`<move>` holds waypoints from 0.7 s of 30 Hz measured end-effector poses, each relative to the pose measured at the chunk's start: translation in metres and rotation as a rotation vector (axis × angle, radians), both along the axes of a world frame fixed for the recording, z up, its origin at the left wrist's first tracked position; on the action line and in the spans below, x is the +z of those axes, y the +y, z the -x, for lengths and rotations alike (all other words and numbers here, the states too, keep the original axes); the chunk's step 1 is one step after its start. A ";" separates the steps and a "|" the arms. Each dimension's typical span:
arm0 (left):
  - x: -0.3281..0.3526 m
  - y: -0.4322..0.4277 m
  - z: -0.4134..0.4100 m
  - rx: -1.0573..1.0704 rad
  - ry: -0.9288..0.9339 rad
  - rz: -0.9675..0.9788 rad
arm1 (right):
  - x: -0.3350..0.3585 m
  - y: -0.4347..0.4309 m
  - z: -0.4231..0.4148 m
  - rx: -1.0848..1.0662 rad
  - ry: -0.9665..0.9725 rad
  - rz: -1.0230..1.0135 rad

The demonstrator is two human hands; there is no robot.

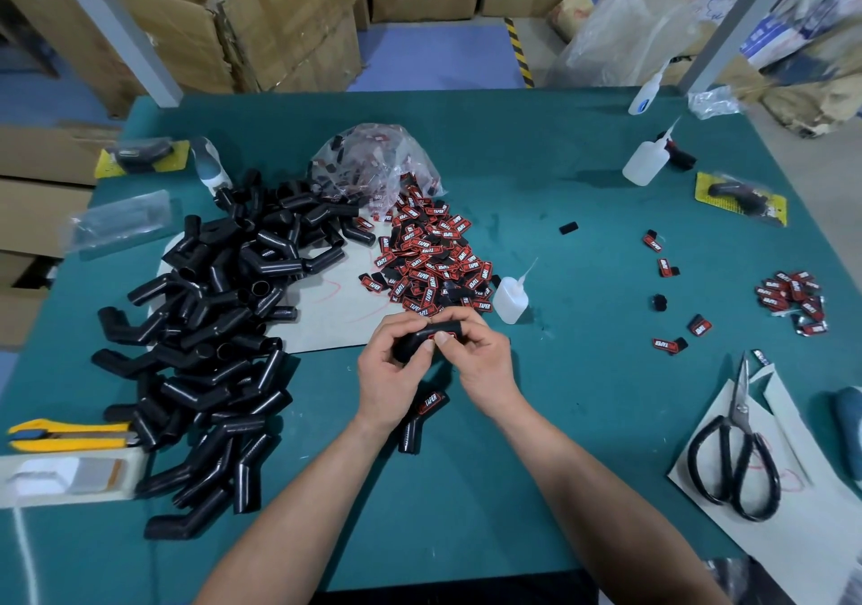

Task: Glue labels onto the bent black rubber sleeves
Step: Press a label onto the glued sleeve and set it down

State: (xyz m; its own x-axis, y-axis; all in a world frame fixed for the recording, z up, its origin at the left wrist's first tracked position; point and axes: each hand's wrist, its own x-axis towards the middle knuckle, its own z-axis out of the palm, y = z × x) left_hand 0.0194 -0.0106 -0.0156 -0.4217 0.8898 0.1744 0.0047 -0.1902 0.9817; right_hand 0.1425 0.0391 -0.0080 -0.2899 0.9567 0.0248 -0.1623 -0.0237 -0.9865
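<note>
Both my hands hold one bent black rubber sleeve (420, 338) above the green table (583, 418). My left hand (389, 371) grips its lower end. My right hand (476, 362) holds the upper end, thumb and finger pressing a red label (442, 337) onto it. A labelled sleeve (420, 418) lies just below my hands. A large pile of bare sleeves (210, 324) covers the left side. A heap of red and black labels (429, 254) lies beyond my hands. A small glue bottle (510, 299) stands to its right.
Scissors (734, 455) rest on paper at the right. A yellow utility knife (70, 434) lies at the left edge. Two more squeeze bottles (646, 161) stand at the back right, near loose labels (793, 299). Cardboard boxes (280, 21) stand behind the table.
</note>
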 end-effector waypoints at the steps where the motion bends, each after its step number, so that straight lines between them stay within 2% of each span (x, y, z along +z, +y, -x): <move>1: 0.000 0.000 0.000 0.005 0.002 0.000 | 0.000 0.000 0.000 0.000 0.001 0.000; 13: -0.001 0.001 0.002 0.071 -0.017 0.043 | -0.003 -0.002 0.000 0.000 0.017 -0.022; 21: 0.001 0.002 0.002 0.061 -0.048 0.049 | -0.001 -0.001 0.000 -0.025 -0.041 -0.044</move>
